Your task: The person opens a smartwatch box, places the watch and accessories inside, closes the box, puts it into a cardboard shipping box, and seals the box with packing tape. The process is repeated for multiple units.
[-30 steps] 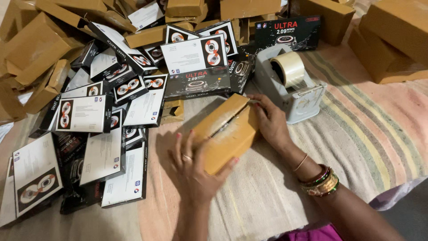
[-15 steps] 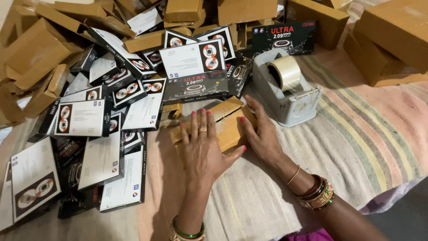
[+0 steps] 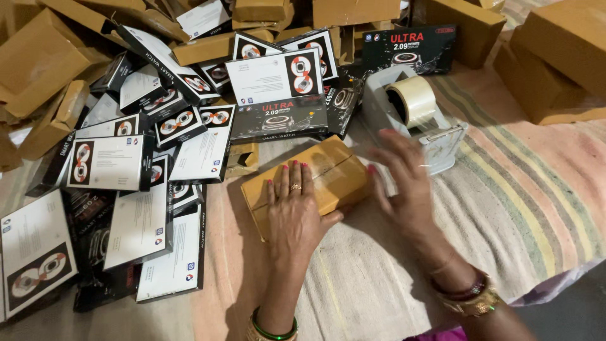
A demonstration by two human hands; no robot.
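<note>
Left hand flat, fingers spread on taped brown carton; long axis rising rightward toward blurred, open right hand, nearer tape dispenser.

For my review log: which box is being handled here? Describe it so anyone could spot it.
On the striped cloth, just left of the tape dispenser, lies a plain brown cardboard box. The left hand presses flat on it. Unlike the printed black-and-white boxes beside it, it is unprinted.

Brown carton beside black-white boxes

Packing room — boxes, tape dispenser
</note>
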